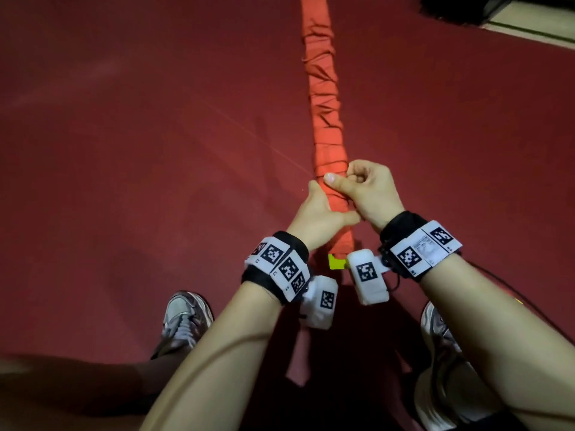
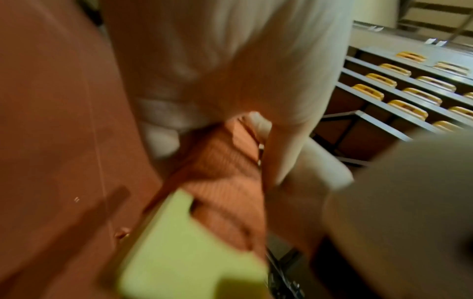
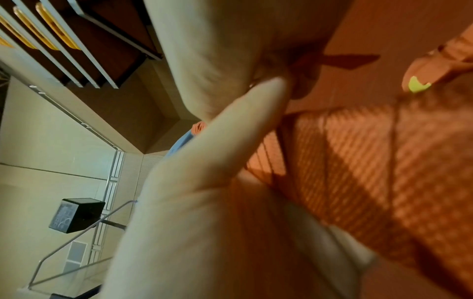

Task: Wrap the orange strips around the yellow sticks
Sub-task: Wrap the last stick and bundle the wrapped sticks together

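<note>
A long yellow stick lies on the red floor, covered almost end to end by wound orange strip (image 1: 325,98). Only its bare yellow end (image 1: 336,262) shows, just below my wrists. My left hand (image 1: 322,208) grips the wrapped stick from the left, thumb across the orange cloth. My right hand (image 1: 351,181) is curled in a fist on the right side, its thumb pressed onto the strip's windings. The blurred left wrist view shows the yellow end (image 2: 179,242) and the orange wrap (image 2: 225,161). In the right wrist view the thumb lies beside the ribbed orange cloth (image 3: 371,161).
My two shoes (image 1: 183,318) (image 1: 435,331) stand on the red floor (image 1: 124,150) either side of the stick. A pale floor edge (image 1: 535,23) lies at the top right. Tiered steps with yellow fittings (image 2: 409,91) and a black box (image 3: 76,214) show in the wrist views.
</note>
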